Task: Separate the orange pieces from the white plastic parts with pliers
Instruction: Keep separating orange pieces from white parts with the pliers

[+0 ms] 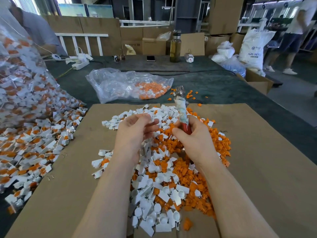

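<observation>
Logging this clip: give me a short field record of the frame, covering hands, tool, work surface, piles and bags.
left hand: raised over the pile, fingers loosely curled, pinching a small white part
right hand: grips the pliers by the red handle, head pointing away
work surface: cardboard sheet on a dark green table
centre pile: mixed white parts and orange pieces
left side: unsorted parts spilling from a large clear bag
behind: smaller clear bag holding orange pieces

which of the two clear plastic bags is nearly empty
The flat plastic bag lying mid-table beyond the cardboard sheet; only a small orange heap sits in one end. The big bag at far left bulges with parts.
</observation>
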The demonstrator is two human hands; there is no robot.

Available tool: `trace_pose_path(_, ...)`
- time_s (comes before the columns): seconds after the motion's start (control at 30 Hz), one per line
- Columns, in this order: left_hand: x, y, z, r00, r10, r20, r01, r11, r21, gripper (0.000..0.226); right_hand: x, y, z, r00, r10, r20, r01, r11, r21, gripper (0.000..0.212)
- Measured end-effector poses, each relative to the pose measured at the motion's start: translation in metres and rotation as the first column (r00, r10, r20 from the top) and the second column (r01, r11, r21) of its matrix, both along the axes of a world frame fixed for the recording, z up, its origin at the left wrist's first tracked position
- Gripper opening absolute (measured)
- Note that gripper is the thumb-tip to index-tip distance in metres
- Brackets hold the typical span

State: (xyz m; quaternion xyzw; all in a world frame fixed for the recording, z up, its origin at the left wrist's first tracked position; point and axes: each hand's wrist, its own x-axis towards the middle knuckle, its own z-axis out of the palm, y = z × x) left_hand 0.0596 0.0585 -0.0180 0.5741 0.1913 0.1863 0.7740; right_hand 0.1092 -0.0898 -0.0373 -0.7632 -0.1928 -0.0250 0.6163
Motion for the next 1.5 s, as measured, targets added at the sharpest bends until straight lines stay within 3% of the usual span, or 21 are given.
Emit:
trace_pose_path(0.2,-0.001,-0.016,0.000,0.995,-0.100,0.019,0.099,0.994,0.053,0.007,-0.003,0.004,0.000,0.999,-0.041,0.003,0.040,0.995,0.091,0.005)
trace_pose_path(0.37,0.001,-0.022,-0.003,0.998,-0.041,-0.044,0.049,0.981,0.188,0.009,-0.002,0.003,0.000,0.998,-0.058,0.022,0.055,0.992,0.118,0.004)
trace_pose_path(0.8,-0.003,-0.029,-0.001,0.999,-0.047,-0.016,0.048,0.997,0.065,0.006,-0.004,0.002,0.000,0.995,-0.077,0.065,0.061,0.974,0.219,0.018)
trace_pose_path(1.0,-0.003,-0.031,0.000,0.999,-0.026,-0.018,0.028,0.995,0.096,0.007,-0.002,0.001,0.001,0.977,-0.141,0.158,0.122,0.985,0.124,0.005)
trace_pose_path(1.17,-0.004,-0.031,0.002,1.000,-0.017,0.000,0.017,0.997,0.082,0.005,-0.005,0.005,-0.002,0.936,-0.213,0.282,0.220,0.976,0.008,0.012)
trace_pose_path(1.5,-0.004,-0.035,0.003,0.996,0.037,0.081,-0.062,0.942,0.330,0.009,-0.008,0.007,-0.002,0.886,-0.294,0.359,0.310,0.951,0.013,0.014)
